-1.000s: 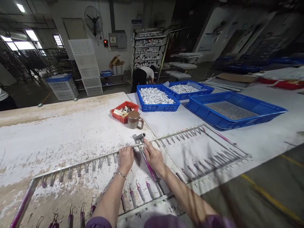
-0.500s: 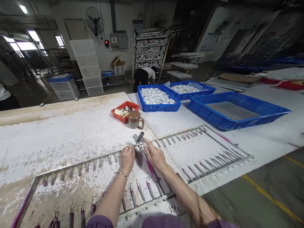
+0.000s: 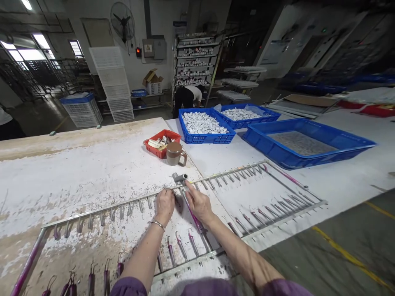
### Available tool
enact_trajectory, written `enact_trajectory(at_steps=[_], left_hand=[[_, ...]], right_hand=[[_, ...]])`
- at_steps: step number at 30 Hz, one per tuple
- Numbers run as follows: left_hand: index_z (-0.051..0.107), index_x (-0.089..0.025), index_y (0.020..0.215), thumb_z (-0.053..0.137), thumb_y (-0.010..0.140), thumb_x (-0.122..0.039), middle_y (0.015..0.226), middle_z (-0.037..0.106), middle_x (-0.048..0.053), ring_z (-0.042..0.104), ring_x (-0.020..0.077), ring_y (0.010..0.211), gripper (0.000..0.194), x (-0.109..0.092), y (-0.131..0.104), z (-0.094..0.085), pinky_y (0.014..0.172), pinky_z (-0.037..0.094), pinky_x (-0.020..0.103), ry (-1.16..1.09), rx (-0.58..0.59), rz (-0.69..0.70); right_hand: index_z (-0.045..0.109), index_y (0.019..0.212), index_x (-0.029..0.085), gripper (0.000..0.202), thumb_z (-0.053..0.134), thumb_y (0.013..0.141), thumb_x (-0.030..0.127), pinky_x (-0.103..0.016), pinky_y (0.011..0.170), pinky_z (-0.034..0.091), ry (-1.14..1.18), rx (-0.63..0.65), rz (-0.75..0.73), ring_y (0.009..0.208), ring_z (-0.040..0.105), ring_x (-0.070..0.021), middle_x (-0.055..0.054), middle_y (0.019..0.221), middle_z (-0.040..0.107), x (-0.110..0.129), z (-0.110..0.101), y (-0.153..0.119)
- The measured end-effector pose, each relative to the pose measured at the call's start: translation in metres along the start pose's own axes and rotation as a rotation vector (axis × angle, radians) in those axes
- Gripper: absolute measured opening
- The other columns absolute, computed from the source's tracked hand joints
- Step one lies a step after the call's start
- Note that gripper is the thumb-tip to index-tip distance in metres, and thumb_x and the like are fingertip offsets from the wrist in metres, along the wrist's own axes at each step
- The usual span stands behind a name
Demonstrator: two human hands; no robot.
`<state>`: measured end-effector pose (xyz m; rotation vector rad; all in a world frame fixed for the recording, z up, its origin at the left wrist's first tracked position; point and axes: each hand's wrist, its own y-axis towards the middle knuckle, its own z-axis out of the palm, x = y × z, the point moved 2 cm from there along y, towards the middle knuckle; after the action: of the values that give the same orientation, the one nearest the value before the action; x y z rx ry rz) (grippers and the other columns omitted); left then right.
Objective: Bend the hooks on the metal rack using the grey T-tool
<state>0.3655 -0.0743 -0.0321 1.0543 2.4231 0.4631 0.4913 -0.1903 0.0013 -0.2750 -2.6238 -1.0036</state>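
A long metal hook rack (image 3: pixel 114 206) lies flat on the worktable, with rows of small hooked stems along its rails. Beneath my curled left hand (image 3: pixel 166 202), the far rail passes near its middle, and the fingertips are partly hidden. My right hand (image 3: pixel 199 203) closes at the top of the purple-stained centre bar (image 3: pixel 196 222), its index finger stretched toward a grey T-shaped tube piece (image 3: pixel 180 177). That tube sits at the far rail, just beyond both hands, with its open end facing right. A brown lidded mug (image 3: pixel 173 155) stands behind it.
A red basket (image 3: pixel 151 151) of odd bits stands beside the mug. Blue trays (image 3: pixel 205 139) of small white pieces sit farther back, and another blue tray (image 3: pixel 308 158) is to the right. Beyond the table, a person (image 3: pixel 187 97) bends by a loaded shelf (image 3: pixel 196 61).
The tube piece's open end has tipped down from pointing upward to lying nearly level toward the right. Both hands stay at about the same place; the view has shifted slightly.
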Motion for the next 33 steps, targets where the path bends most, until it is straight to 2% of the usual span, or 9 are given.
enact_trajectory(at_steps=[3,8,13,14,18,20,23,29,33], left_hand=[[0.066,-0.017,0.088,0.051,0.097,-0.013,0.085,0.067,0.007,0.063,0.0212,0.082,0.017,0.0,0.0,0.001,0.078,0.048,0.032,-0.003,-0.012,-0.012],[0.065,-0.018,0.089,0.052,0.096,-0.011,0.087,0.068,0.007,0.063,0.0211,0.083,0.016,0.002,-0.001,0.003,0.076,0.048,0.032,-0.039,-0.035,-0.013],[0.064,-0.018,0.086,0.05,0.097,-0.014,0.084,0.067,0.007,0.063,0.021,0.081,0.018,0.002,0.0,0.006,0.075,0.048,0.032,-0.016,-0.03,-0.014],[0.064,-0.018,0.086,0.05,0.097,-0.014,0.083,0.066,0.007,0.063,0.0209,0.08,0.019,0.002,0.0,0.006,0.075,0.048,0.032,-0.016,-0.028,-0.017],[0.064,-0.018,0.088,0.051,0.095,-0.011,0.085,0.067,0.007,0.063,0.0215,0.082,0.017,0.002,0.0,0.007,0.075,0.048,0.032,-0.034,-0.03,-0.027],[0.064,-0.018,0.087,0.052,0.095,-0.011,0.085,0.067,0.007,0.063,0.0211,0.081,0.016,0.002,0.0,0.007,0.075,0.048,0.032,-0.036,-0.037,-0.031],[0.064,-0.018,0.085,0.052,0.096,-0.013,0.083,0.067,0.006,0.063,0.0202,0.079,0.017,0.002,0.001,0.007,0.074,0.048,0.031,-0.047,-0.044,-0.024],[0.066,-0.019,0.089,0.052,0.095,-0.01,0.085,0.067,0.006,0.064,0.02,0.082,0.017,0.003,0.001,0.006,0.077,0.049,0.031,-0.116,-0.066,-0.013],[0.066,-0.018,0.087,0.052,0.095,-0.011,0.082,0.065,0.006,0.063,0.0198,0.08,0.017,0.004,0.0,0.005,0.076,0.05,0.031,-0.13,-0.057,-0.004]], right_hand=[[0.062,0.14,0.021,0.041,0.043,0.105,0.03,-0.023,0.057,0.049,-0.091,0.113,-0.024,0.061,0.069,-0.0176,-0.004,0.075,0.076,-0.002,0.004,-0.001],[0.044,0.155,0.019,0.048,0.04,0.107,0.028,-0.023,0.074,0.054,0.039,-0.035,-0.011,0.085,0.073,-0.017,-0.01,0.11,0.077,-0.001,-0.005,0.002],[0.06,0.143,0.023,0.041,0.046,0.104,0.029,-0.022,0.06,0.052,-0.068,0.112,-0.02,0.064,0.07,-0.0169,-0.004,0.079,0.077,-0.002,0.006,0.001],[0.059,0.144,0.023,0.042,0.047,0.105,0.029,-0.021,0.06,0.051,-0.063,0.106,-0.013,0.064,0.07,-0.0164,-0.004,0.081,0.078,-0.002,0.006,0.001],[0.044,0.155,0.019,0.048,0.04,0.108,0.028,-0.022,0.077,0.055,0.036,-0.051,-0.007,0.089,0.074,-0.0165,-0.011,0.114,0.076,-0.002,0.001,0.001],[0.046,0.154,0.018,0.048,0.04,0.108,0.028,-0.022,0.075,0.054,0.004,-0.019,-0.013,0.084,0.074,-0.0166,-0.01,0.107,0.078,-0.003,0.003,0.0],[0.053,0.149,0.021,0.045,0.043,0.107,0.031,-0.021,0.061,0.051,-0.078,0.124,0.008,0.065,0.071,-0.0162,-0.005,0.081,0.078,-0.006,0.007,-0.001],[0.05,0.151,0.018,0.047,0.038,0.108,0.031,-0.023,0.071,0.053,0.011,-0.032,0.076,0.076,0.073,-0.0173,-0.01,0.107,0.078,-0.006,-0.006,0.004],[0.056,0.147,0.021,0.045,0.042,0.106,0.032,-0.023,0.059,0.048,-0.067,0.145,0.064,0.062,0.07,-0.0176,-0.004,0.082,0.078,-0.006,-0.002,0.007]])
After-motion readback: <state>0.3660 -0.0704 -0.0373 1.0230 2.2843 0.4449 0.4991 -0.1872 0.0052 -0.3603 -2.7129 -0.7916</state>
